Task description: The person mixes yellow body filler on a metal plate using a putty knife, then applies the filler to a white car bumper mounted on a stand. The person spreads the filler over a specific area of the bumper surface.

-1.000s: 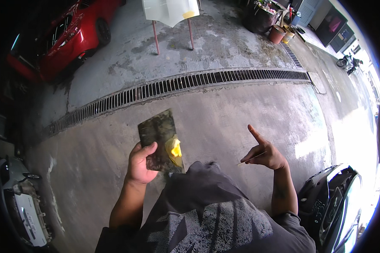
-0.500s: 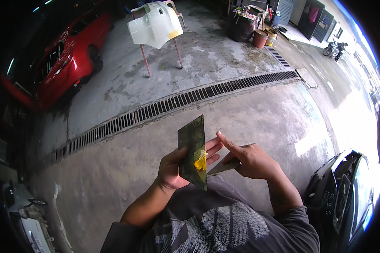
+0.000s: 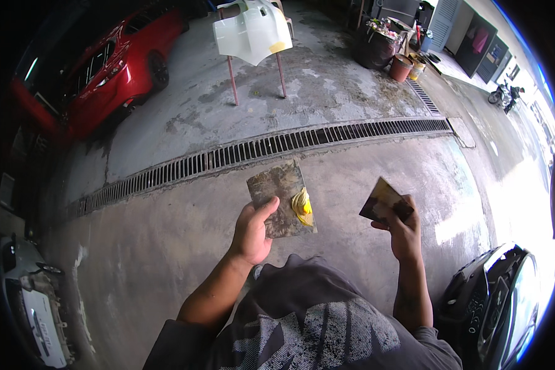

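My left hand point(image 3: 251, 234) grips a flat, stained mixing board point(image 3: 275, 180), thumb on top and fingers hidden beneath. A dollop of yellow and pale putty point(image 3: 301, 207) sits near the board's right edge. Off to the right, apart from the board, my right hand point(image 3: 406, 232) is closed on a thin, squarish putty spreader point(image 3: 379, 198). Its face is partly pale and partly dark, with one corner pointing up. Both hands are held out in front of my body over the concrete floor.
A metal drain grate point(image 3: 271, 144) crosses the floor ahead. Beyond it a whitish car body panel point(image 3: 248, 37) rests on a stand with reddish legs. A red car point(image 3: 114, 80) is at the far left, buckets point(image 3: 401, 68) at the far right, and a dark bumper point(image 3: 475, 296) at the near right.
My right hand has moved right, away from the board, and turned the spreader upward. The board has tilted so its face shows more fully. The view has shifted slightly.
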### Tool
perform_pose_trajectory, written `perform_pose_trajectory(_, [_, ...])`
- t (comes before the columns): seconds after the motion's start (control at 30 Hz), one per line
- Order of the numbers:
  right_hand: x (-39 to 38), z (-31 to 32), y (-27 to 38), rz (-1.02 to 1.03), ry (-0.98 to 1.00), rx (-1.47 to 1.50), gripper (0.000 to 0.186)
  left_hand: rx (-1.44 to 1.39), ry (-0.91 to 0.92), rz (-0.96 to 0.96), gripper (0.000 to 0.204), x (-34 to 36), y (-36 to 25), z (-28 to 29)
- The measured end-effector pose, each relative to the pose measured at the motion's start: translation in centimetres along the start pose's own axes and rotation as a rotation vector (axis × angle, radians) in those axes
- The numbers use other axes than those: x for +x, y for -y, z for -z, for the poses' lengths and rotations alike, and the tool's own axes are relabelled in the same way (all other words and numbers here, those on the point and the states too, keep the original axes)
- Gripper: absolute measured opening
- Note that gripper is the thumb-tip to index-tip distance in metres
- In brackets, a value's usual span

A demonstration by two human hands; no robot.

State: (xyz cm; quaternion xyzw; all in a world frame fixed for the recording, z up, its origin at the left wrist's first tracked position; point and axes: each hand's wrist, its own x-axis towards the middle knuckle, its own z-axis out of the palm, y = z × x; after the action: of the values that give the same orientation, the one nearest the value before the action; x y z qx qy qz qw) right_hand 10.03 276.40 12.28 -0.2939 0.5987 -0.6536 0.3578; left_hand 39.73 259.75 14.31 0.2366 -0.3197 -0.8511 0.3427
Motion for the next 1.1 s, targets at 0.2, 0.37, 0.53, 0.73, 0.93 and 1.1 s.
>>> perform_pose_trajectory(0.2, [-1.6,-2.1,1.1,-0.185,0.167,0.731,0.047,0.165,-0.058,0.001,0.034,-0.6,-1.0,2.0])
perform_pose_trajectory(0.37, [-1.3,-4.7,2.9,-0.145,0.329,0.662,0.055,0.303,-0.074,-0.167,0.027,-0.7,-0.5,2.2])
perform_pose_trajectory(0.53, [-1.6,-6.8,4.4,-0.071,0.384,0.488,0.073,0.407,-0.130,-0.240,0.025,-1.1,-0.2,3.0])
perform_pose_trajectory(0.73, [-0.8,-5.9,2.6,0.087,0.352,0.211,0.065,0.413,-0.242,-0.150,0.024,-1.8,-0.6,2.9])
perform_pose_trajectory(0.93, [-0.4,-8.3,4.7,0.546,0.397,-0.462,0.053,0.194,-0.274,-0.252,0.025,-1.5,-0.8,3.9])
perform_pose_trajectory(1.1, [0.4,-9.5,7.7,0.962,0.693,-1.185,0.048,0.129,-0.107,-0.088,0.035,-2.2,-3.1,2.8])
